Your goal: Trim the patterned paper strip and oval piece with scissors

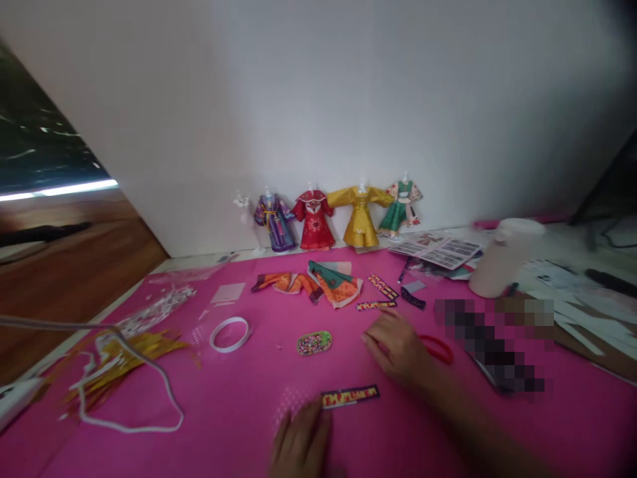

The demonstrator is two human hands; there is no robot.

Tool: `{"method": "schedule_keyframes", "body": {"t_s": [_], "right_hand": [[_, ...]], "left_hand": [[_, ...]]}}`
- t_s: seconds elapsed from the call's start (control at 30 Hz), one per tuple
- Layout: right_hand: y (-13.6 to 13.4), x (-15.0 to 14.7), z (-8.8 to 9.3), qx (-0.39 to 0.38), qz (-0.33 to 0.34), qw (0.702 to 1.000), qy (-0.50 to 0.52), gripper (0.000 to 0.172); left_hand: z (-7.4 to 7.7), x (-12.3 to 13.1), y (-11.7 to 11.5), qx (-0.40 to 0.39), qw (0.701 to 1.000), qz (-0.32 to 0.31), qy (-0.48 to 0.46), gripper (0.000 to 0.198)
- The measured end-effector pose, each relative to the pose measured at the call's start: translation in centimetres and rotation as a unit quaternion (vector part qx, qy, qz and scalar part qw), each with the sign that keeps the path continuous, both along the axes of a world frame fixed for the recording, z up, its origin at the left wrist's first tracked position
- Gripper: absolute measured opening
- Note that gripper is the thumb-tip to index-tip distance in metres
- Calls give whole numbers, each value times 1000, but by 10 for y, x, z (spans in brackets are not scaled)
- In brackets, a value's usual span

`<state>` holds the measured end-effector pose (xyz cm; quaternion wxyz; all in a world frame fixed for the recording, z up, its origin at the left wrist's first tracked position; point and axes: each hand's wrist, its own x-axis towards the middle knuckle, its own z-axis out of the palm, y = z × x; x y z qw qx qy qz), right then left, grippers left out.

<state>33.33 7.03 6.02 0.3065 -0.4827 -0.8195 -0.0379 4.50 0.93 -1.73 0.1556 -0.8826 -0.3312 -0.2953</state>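
My left hand [301, 441] lies low in the head view, fingers stretched out. Its fingertips rest at the left end of a dark-edged strip [350, 396] patterned in yellow and red. Farther up, my right hand [395, 345] rests on the pink surface, its fingers loosely bent and a little blurred, with nothing visible in them. Just beyond its knuckles lies a similar patterned strip [375, 306], with another strip [383, 287] slanting above it. A red looped handle [438, 348] shows beside my right wrist. Between the hands and the doll clothes sits a small oval tin of coloured bits [314, 342].
Doll outfits on stands, including a red dress [314, 222] and a yellow robe [362, 219], line the wall. An orange garment [288, 284], a white tape roll [229, 334], a white cord [129, 430], a pale tumbler [505, 259] and printed sheets [438, 251] surround the hands.
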Motion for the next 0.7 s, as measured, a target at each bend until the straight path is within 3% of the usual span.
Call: {"method": "schedule_keyframes", "body": {"t_s": [0.13, 0.23, 0.4, 0.5, 0.57, 0.7], "right_hand": [[-17, -12, 26, -20, 68, 996, -51, 14], [-38, -20, 30, -33, 86, 993, -77, 20], [-74, -22, -4, -5, 51, 996, -75, 29], [-85, -19, -23, 20, 34, 997, -73, 35], [-87, -17, -29, 32, 23, 997, -69, 33], [-84, -16, -31, 56, -1, 997, -45, 32]], "left_hand": [[3, 5, -8, -19, 999, 16, 28, 38], [5, 8, -11, -14, 999, 19, 43, 40], [8, 7, -10, 2, 998, 16, 65, 38], [12, 4, -6, 13, 996, -21, 90, 39], [13, 4, -6, 15, 995, -39, 95, 40], [10, 6, -9, -5, 997, -9, 72, 38]]}}
